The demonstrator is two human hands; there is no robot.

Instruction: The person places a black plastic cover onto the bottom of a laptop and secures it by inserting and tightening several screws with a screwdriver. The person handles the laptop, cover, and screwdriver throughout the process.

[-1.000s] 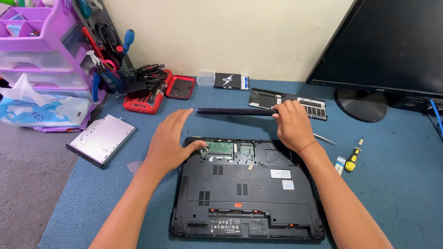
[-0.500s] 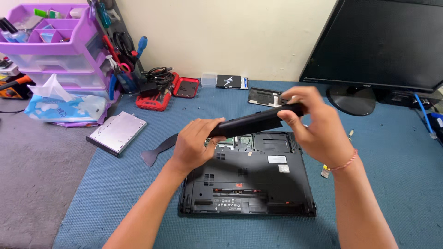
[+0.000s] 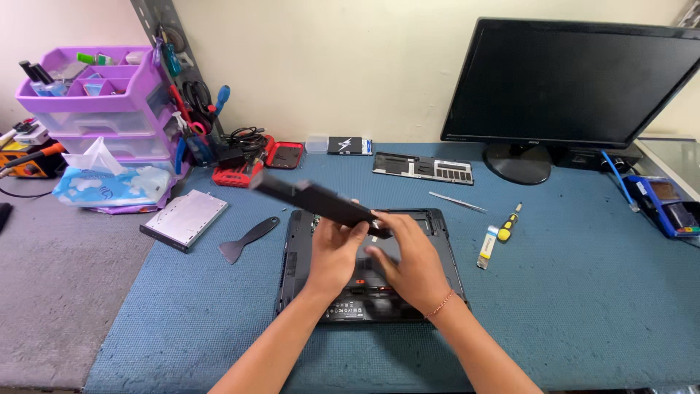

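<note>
Both hands, left and right, clasping the near end of a long black battery pack tilted up leftward, above the upturned laptop on the blue surface

Matt black plastic battery bar over a matt plastic laptop base; rough blue cloth mat; brushed-metal drive.

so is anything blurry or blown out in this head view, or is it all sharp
Head view: the long black battery bar held in the left hand and right hand is smeared by motion blur; the blue mat and black monitor look sharp; light is even with soft shadows, no harsh glare; the monitor's edges bow from wide-angle distortion.
</note>
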